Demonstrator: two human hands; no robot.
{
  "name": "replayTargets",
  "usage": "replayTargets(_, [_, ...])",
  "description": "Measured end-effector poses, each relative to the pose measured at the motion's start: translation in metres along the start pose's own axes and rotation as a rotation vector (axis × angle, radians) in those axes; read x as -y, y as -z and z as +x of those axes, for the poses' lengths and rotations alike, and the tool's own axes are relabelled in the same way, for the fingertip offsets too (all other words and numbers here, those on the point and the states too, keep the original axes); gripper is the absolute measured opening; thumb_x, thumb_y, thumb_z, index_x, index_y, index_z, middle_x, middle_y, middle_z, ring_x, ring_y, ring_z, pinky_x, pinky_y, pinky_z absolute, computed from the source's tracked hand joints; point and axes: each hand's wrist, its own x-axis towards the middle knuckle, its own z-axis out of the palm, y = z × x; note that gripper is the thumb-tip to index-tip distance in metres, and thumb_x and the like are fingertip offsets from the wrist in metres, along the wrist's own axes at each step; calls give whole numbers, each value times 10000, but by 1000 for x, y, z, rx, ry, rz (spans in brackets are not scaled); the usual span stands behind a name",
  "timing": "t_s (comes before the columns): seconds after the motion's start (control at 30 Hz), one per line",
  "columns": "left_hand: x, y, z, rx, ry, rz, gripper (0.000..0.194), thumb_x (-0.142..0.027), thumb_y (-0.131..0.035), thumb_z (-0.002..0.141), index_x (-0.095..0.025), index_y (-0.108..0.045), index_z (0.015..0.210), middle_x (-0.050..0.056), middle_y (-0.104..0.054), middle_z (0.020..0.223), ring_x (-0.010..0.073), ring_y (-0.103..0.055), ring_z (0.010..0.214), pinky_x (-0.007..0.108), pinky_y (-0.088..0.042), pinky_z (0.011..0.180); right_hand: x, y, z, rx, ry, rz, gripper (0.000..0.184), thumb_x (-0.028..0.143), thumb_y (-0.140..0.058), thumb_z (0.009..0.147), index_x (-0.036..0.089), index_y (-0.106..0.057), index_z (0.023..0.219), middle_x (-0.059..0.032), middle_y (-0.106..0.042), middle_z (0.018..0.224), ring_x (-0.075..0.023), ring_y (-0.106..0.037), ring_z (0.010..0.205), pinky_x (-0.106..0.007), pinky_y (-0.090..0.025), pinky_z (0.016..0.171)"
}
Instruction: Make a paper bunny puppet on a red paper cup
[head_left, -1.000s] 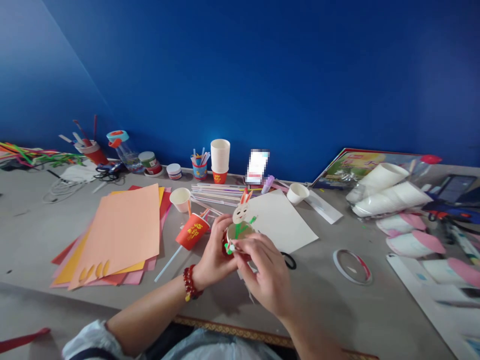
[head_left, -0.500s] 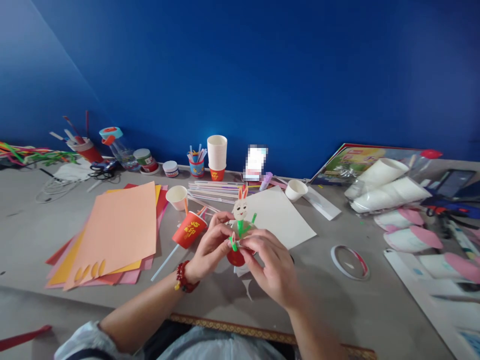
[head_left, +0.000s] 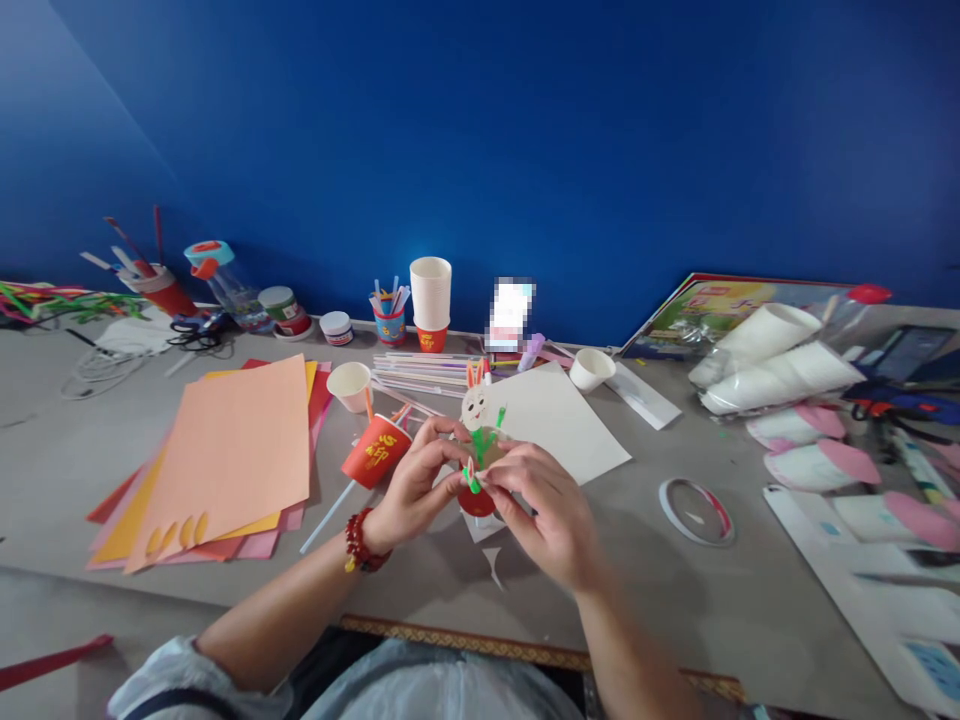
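In the head view, my left hand point(head_left: 412, 495), with a beaded bracelet point(head_left: 360, 540) at the wrist, is closed in a pinch on a small paper ear point(head_left: 470, 470) with a green fuzzy stem. My right hand point(head_left: 547, 515) is pinched at the ear's right side, its fingertips close together; whether a small white bit is between them I cannot make out. Just behind my fingers stands a paper rabbit head point(head_left: 475, 408) with orange-lined ears, on green fuzzy stems point(head_left: 481, 442). A red paper cup point(head_left: 477, 504) shows below my fingertips, partly hidden by them.
Coloured paper sheets point(head_left: 232, 450) lie left, beside a tipped red cup point(head_left: 375, 450) with straws. White paper point(head_left: 562, 420) lies behind my right hand. A tape roll point(head_left: 664, 505), bagged cups point(head_left: 780, 375) and pink-and-white pieces point(head_left: 821, 465) are right. Stacked cups point(head_left: 430, 290) stand at the wall.
The view has shifted slightly, so the tabletop things sit a little higher and further left. Both hands keep their pinch at the small ear; the ear has turned slightly.
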Motion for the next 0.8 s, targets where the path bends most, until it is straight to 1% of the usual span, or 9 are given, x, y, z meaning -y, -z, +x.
replayTargets(0.13, [-1,2,3,26,-33,27,131,-312,-561,948,-200,-631,948,96,-564,1046,240,-531,1033,409,-450,916,-2,2,2,4,15,-11,212,78,-532,914,227,-622,1035,-43,-696,892,-200,-643,872,-464,-524,939])
replayTargets(0.3, [-4,5,5,35,-112,141,94,-270,-543,956,-204,-608,944,68,-631,920,225,-556,924,403,-435,860,-3,4,2,12,0,-18,228,86,-530,915,236,-622,1059,-43,-701,916,-206,-647,882,-470,-527,937])
replayTargets(0.43, [-7,7,7,73,-148,154,78,-249,-534,956,-206,-599,948,67,-641,913,219,-566,908,396,-435,850,-1,4,1,-18,-13,-11,241,75,-566,898,230,-605,1077,-51,-705,946,-207,-643,885,-464,-525,934])
replayTargets(0.53, [-9,8,7,83,-171,164,63,-222,-537,950,-209,-598,941,66,-653,921,216,-568,906,390,-434,844,0,5,1,-9,-25,-8,231,80,-580,890,222,-603,1071,-56,-698,944,-207,-638,876,-442,-531,907])
replayTargets(0.67, [-10,7,8,78,-165,181,88,-238,-529,956,-208,-609,933,61,-654,885,213,-570,873,391,-439,825,0,7,1,12,-26,-6,172,110,-547,911,226,-613,1020,-53,-689,912,-204,-640,851,-412,-542,854])
replayTargets(0.8, [-12,7,10,79,-162,187,87,-241,-542,950,-204,-621,947,63,-651,880,220,-569,891,403,-443,844,-2,8,0,7,-22,-18,179,120,-540,913,232,-616,1031,-64,-695,943,-210,-657,881,-385,-547,807])
